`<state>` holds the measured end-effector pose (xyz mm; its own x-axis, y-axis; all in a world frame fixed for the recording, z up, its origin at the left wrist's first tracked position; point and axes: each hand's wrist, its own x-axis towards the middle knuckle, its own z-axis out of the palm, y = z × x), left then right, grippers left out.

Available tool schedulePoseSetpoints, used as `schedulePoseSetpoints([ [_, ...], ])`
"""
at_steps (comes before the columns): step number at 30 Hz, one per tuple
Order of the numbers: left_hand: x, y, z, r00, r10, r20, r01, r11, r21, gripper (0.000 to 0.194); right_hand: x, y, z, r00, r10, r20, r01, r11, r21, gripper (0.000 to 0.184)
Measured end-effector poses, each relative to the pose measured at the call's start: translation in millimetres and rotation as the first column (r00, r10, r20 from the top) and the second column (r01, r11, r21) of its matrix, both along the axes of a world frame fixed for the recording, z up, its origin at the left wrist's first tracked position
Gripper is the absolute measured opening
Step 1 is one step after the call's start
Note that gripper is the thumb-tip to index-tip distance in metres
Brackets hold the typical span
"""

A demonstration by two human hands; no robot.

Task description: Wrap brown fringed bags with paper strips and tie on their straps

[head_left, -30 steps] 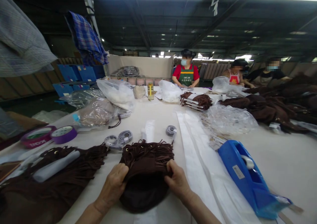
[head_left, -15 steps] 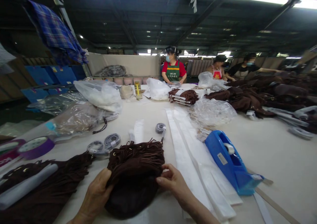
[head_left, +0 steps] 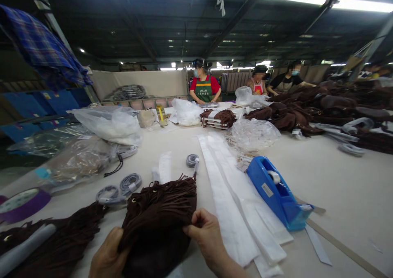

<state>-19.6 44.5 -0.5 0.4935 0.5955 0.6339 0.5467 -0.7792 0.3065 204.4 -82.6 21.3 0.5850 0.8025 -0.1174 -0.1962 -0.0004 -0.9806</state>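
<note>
Between six and seven o'clock in the view, at the near edge of the pale worktop (head_left: 322,169), see a dark brown fringed bag (head_left: 158,239), with fringe and brass eyelets toward twelve and a plain, shadowed part toward six. Looks soft, limp and fairly light, probably not fragile, with a matt face unlikely to slip much. Likely to sag if lifted from one side, with loose strands apt to catch; seems best taken by both side edges, just below the fringe. Closed around the near left edge with the left hand (head_left: 107,251), thumb and fingers curled in, some fingertips out of sight behind the cloth. Pinched at the right edge with the right hand (head_left: 208,235), thumb against forefinger, remaining fingers loosely bent. Taking the bag as the clock's centre, find another fringed piece (head_left: 72,233) at nine, a purple tape roll (head_left: 39,207) near ten, two coiled grey straps (head_left: 132,186) toward eleven and a third coil (head_left: 192,160) at one. Near three, note long white strips (head_left: 227,198), then a blue tape dispenser (head_left: 278,202) beyond. Farther off, make out a clear plastic bag (head_left: 84,155) toward ten, a brown heap (head_left: 334,102) toward two, and a co-worker in a green apron (head_left: 203,90) near half past twelve.
</note>
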Motion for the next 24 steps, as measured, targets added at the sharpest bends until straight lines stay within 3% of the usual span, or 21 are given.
schedulePoseSetpoints([
  [4, -5.7, -0.5, -8.7, 0.995, -0.03, -0.091, 0.046, 0.985, 0.168, 0.008, -3.7, -5.5, -15.8, 0.935, -0.051, 0.35, 0.036, 0.998, 0.047, 0.014],
  [9, -4.8, 1.7, -14.3, 0.992, -0.059, -0.111, 0.101, 0.903, 0.418, 0.016, 0.9, -4.8, -26.4, 0.915, -0.05, 0.4, 0.057, 0.998, -0.005, 0.015],
  [11, -5.1, 3.0, -16.3, 0.991, -0.058, -0.118, 0.103, 0.901, 0.421, 0.016, 3.7, -4.4, -17.2, 0.89, -0.059, 0.452, 0.056, 0.998, 0.02, 0.014],
  [14, -7.0, 3.9, -20.4, 0.995, -0.024, -0.099, 0.061, 0.918, 0.393, 0.014, 10.4, -1.6, 6.5, 0.81, -0.052, 0.584, -0.024, 0.992, 0.121, 0.05],
  [16, -8.0, 3.9, -22.7, 0.996, -0.008, -0.088, 0.044, 0.913, 0.406, 0.014, 17.0, 3.9, 22.0, 0.753, 0.032, 0.658, -0.157, 0.979, 0.132, 0.061],
  [21, -4.7, 2.0, -18.9, 0.99, -0.021, -0.137, 0.087, 0.864, 0.496, 0.011, 32.7, 23.7, 43.9, 0.573, 0.324, 0.753, -0.391, 0.915, -0.096, 0.056],
  [24, -0.6, -0.4, -13.3, 0.989, -0.027, -0.143, 0.097, 0.856, 0.508, 0.012, 41.2, 33.2, 45.8, 0.541, 0.396, 0.742, -0.469, 0.874, -0.125, 0.045],
])
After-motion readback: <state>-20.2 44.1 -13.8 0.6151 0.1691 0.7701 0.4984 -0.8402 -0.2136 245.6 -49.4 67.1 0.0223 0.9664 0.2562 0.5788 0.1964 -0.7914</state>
